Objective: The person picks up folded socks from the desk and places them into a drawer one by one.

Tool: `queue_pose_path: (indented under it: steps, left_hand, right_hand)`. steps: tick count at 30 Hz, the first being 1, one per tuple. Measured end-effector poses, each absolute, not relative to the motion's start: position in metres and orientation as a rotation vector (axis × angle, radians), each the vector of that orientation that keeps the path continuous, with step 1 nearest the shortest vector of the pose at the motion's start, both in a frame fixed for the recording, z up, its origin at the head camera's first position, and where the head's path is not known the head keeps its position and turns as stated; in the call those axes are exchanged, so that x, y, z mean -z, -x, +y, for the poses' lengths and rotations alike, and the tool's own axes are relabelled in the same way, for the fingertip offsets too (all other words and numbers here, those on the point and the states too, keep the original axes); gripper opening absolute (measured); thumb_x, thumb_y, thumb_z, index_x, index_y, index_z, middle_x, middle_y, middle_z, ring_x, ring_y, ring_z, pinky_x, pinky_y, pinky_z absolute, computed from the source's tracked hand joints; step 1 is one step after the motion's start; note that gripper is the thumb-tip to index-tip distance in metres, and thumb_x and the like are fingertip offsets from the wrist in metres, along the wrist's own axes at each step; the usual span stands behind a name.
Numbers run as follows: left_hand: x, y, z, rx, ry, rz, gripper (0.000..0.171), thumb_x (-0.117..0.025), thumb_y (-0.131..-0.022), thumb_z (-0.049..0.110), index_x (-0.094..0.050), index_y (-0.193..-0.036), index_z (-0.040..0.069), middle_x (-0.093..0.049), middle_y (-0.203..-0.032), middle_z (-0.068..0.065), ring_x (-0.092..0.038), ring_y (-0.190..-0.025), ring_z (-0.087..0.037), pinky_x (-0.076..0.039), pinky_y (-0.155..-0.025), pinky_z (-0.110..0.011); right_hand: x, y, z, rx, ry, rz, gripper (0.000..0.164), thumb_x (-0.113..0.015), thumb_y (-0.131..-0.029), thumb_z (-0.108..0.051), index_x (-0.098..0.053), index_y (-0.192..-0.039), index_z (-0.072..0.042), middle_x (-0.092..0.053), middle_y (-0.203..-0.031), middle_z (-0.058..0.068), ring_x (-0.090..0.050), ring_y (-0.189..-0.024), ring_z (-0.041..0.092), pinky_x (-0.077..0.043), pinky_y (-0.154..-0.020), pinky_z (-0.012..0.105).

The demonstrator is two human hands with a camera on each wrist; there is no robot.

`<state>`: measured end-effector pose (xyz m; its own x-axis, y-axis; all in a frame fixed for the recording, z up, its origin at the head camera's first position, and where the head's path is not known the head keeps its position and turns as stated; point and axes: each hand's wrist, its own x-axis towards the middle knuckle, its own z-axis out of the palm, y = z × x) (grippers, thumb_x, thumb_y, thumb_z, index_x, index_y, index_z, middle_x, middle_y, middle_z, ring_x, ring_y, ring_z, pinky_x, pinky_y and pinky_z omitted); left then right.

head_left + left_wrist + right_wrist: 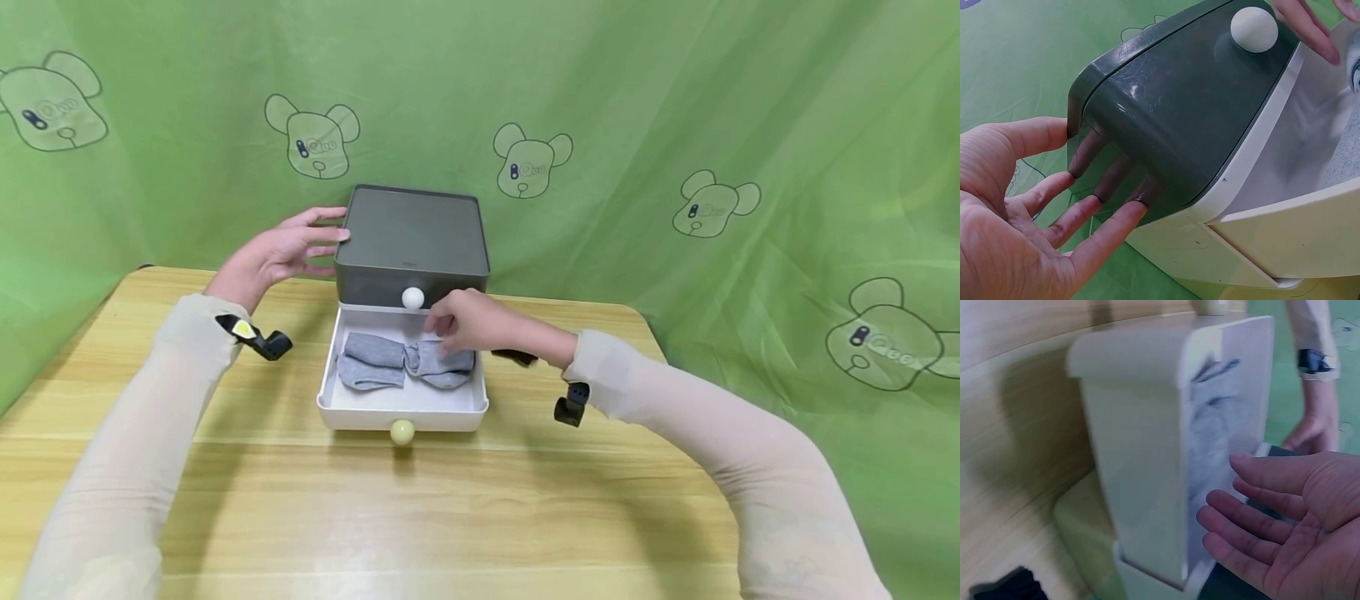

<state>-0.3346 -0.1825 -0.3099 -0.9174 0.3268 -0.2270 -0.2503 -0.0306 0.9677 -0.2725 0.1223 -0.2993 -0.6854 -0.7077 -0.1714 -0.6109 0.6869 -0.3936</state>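
A small drawer box (416, 233) with a dark grey top stands at the back of the table, its lower white drawer (402, 419) pulled out. Two folded grey socks lie side by side in it, a left bundle (371, 362) and a right bundle (442, 364). My left hand (288, 248) rests its straight fingertips against the box's left side; the left wrist view shows them spread on the dark wall. Over the drawer's right rear part hovers my right hand (480, 321), fingers loosely bent with nothing between them, overlapping the right bundle in the head view.
The upper dark drawer is closed and has a white round knob (412, 298); a yellowish knob (402, 432) sits on the open drawer's front. A dark item (516, 357) lies on the wooden table (405, 517) beneath my right forearm. Green curtain (615, 100) hangs behind.
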Motion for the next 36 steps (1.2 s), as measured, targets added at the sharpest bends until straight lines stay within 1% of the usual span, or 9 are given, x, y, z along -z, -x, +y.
queue_pose_path:
  steps: [4, 6, 9, 12, 20, 26, 28, 34, 36]
  left_hand:
    - [0.311, 0.336, -0.182, -2.005, -0.076, 1.859, 0.076, -0.060, -0.103, 0.015, -0.016, -0.164, 0.027, -0.046, -0.138, 0.004, -0.012, -0.158, -0.035, -0.022, -0.127, -0.060]
    - [0.311, 0.336, -0.182, -2.003, -0.074, 1.858, 0.076, -0.060, -0.103, 0.015, -0.016, -0.164, 0.027, -0.044, -0.145, 0.001, -0.011, -0.159, -0.035, -0.021, -0.127, -0.060]
    - [0.311, 0.336, -0.183, -1.993, -0.076, 1.858, 0.076, -0.059, -0.103, 0.016, -0.015, -0.164, 0.027, -0.031, -0.163, -0.006, -0.010, -0.159, -0.034, -0.020, -0.128, -0.060]
    - [0.310, 0.336, -0.183, -1.983, -0.079, 1.862, 0.076, -0.059, -0.103, 0.016, -0.014, -0.164, 0.027, -0.016, -0.170, -0.011, -0.008, -0.159, -0.034, -0.020, -0.128, -0.060]
    - [0.312, 0.336, -0.183, -1.995, -0.091, 1.848, 0.075, -0.057, -0.103, 0.012, -0.015, -0.164, 0.025, -0.012, -0.171, -0.013, -0.009, -0.159, -0.035, -0.020, -0.128, -0.061]
    - [0.311, 0.336, -0.184, -1.993, -0.089, 1.854, 0.076, -0.059, -0.103, 0.014, -0.015, -0.164, 0.026, -0.010, -0.172, -0.012, -0.006, -0.159, -0.035, -0.018, -0.128, -0.061]
    - [0.311, 0.336, -0.184, -1.989, -0.083, 1.864, 0.076, -0.058, -0.103, 0.014, -0.016, -0.164, 0.026, -0.012, -0.172, -0.012, -0.006, -0.159, -0.035, -0.019, -0.128, -0.061]
    - [0.311, 0.336, -0.183, -1.992, -0.090, 1.858, 0.075, -0.057, -0.103, 0.012, -0.015, -0.164, 0.025, -0.011, -0.172, -0.012, -0.008, -0.159, -0.035, -0.020, -0.128, -0.061]
    - [0.310, 0.336, -0.183, -1.993, -0.088, 1.856, 0.075, -0.057, -0.103, 0.012, -0.015, -0.164, 0.025, -0.011, -0.172, -0.012, -0.008, -0.159, -0.035, -0.021, -0.127, -0.060]
  right_hand:
    - [0.290, 0.267, 0.123, 0.604, 1.053, 2.540, 0.030, -0.079, -0.086, -0.003, -0.073, -0.114, 0.001, -0.076, -0.109, 0.018, -0.072, -0.097, 0.022, -0.061, -0.088, 0.026]
    - [0.286, 0.263, 0.124, 0.697, 1.071, 2.483, 0.027, -0.078, -0.088, -0.003, -0.073, -0.114, 0.000, -0.076, -0.107, 0.016, -0.072, -0.096, 0.020, -0.061, -0.087, 0.025]
    - [0.282, 0.253, 0.124, 0.800, 1.130, 2.362, 0.026, -0.076, -0.090, -0.006, -0.073, -0.115, 0.000, -0.077, -0.105, 0.012, -0.072, -0.094, 0.015, -0.061, -0.087, 0.026]
    - [0.285, 0.242, 0.124, 0.852, 1.178, 2.215, 0.028, -0.075, -0.092, -0.008, -0.072, -0.118, 0.000, -0.077, -0.107, 0.009, -0.071, -0.095, 0.011, -0.061, -0.089, 0.027]
    - [0.317, 0.204, 0.127, 0.761, 1.166, 1.912, 0.035, -0.069, -0.097, -0.015, -0.066, -0.129, 0.000, -0.074, -0.120, 0.013, -0.069, -0.103, 0.002, -0.058, -0.097, 0.024]
    - [0.345, 0.188, 0.132, 0.729, 1.068, 1.783, 0.037, -0.065, -0.100, -0.015, -0.062, -0.132, 0.004, -0.073, -0.120, 0.016, -0.068, -0.102, -0.001, -0.056, -0.098, 0.021]
    - [0.355, 0.185, 0.134, 0.731, 1.029, 1.765, 0.037, -0.064, -0.100, -0.015, -0.062, -0.131, 0.005, -0.073, -0.118, 0.019, -0.069, -0.100, 0.002, -0.058, -0.096, 0.022]
    - [0.383, 0.179, 0.137, 0.900, 0.787, 1.697, 0.037, -0.055, -0.105, -0.016, -0.058, -0.133, 0.007, -0.072, -0.114, 0.029, -0.074, -0.102, 0.032, -0.061, -0.095, 0.045]
    - [0.391, 0.177, 0.137, 0.978, 0.694, 1.672, 0.039, -0.052, -0.107, -0.018, -0.056, -0.137, 0.007, -0.072, -0.115, 0.029, -0.073, -0.105, 0.036, -0.060, -0.096, 0.047]
